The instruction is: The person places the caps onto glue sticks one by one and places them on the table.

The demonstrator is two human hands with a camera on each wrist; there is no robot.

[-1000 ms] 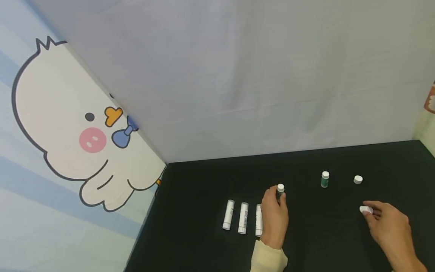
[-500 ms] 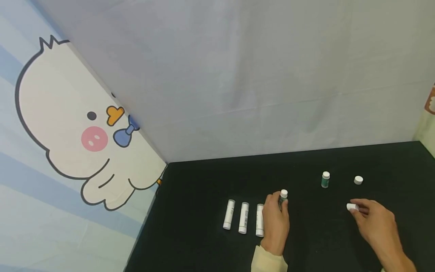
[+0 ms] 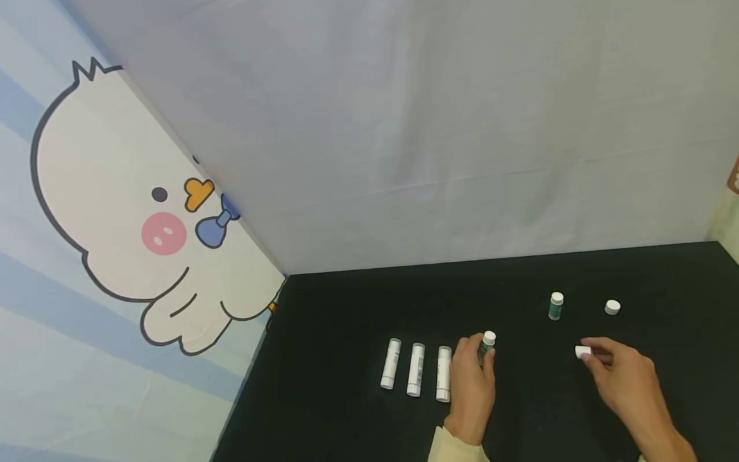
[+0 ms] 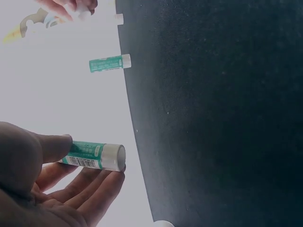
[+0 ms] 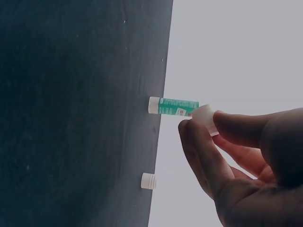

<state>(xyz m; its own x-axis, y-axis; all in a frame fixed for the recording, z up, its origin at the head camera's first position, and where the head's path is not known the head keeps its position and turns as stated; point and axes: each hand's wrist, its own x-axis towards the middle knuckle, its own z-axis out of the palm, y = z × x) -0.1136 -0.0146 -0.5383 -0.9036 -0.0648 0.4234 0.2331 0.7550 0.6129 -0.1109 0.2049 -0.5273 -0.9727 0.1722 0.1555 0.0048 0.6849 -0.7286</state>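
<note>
In the head view my left hand (image 3: 471,393) grips a small green-labelled tube (image 3: 487,350) with a white end. The left wrist view shows its barcode and the thumb and fingers around the label; part of the label is covered. My right hand (image 3: 626,380) pinches a small white cap (image 5: 204,119) between thumb and fingertips, held apart from everything else. A similar green-labelled tube (image 3: 555,308) with a white end is on the black table beyond the hands. Further right a loose white cap (image 3: 612,307) sits on the table, with ridges visible in the right wrist view.
Three white tubes, one on the left (image 3: 390,364), one in the middle (image 3: 416,370) and one on the right (image 3: 443,375), lie side by side, the last close to my left hand. A pale cloth wall (image 3: 462,160) rises behind the black table (image 3: 323,321).
My right hand has moved left with the white cap, towards the left hand. The left hand has shifted slightly right and nearer with its green-labelled tube, uncovering more of the closest white tube.
</note>
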